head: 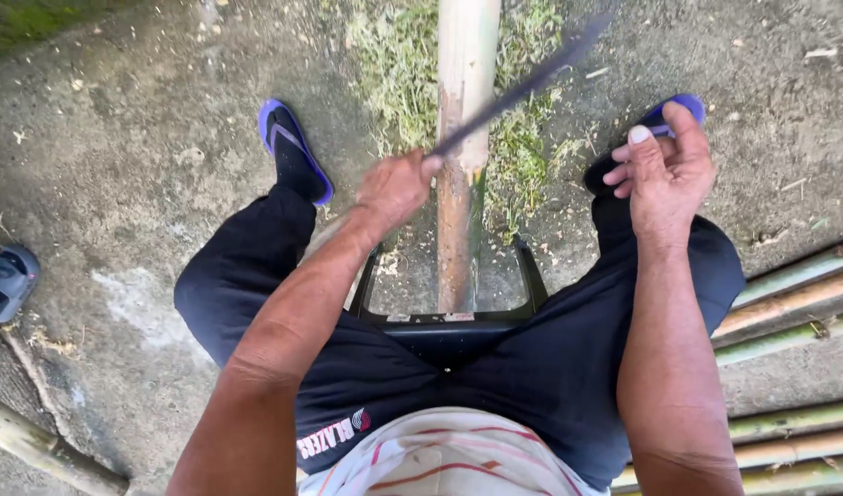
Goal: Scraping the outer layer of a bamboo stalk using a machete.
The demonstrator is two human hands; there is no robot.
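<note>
Over bamboo pole [460, 110]: left hand [396, 186] grips blade [522, 87]; right hand [665, 170] open, empty.

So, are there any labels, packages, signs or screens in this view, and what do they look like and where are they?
Printed logo on the dark blue shorts: on the leg at lower left, slanted white lettering with a small red and white emblem.
Small pale stickers on the black plastic stool frame: two little rectangles on its front bar, between the knees, too blurred to make out.
No packages, signs or screens show.
</note>
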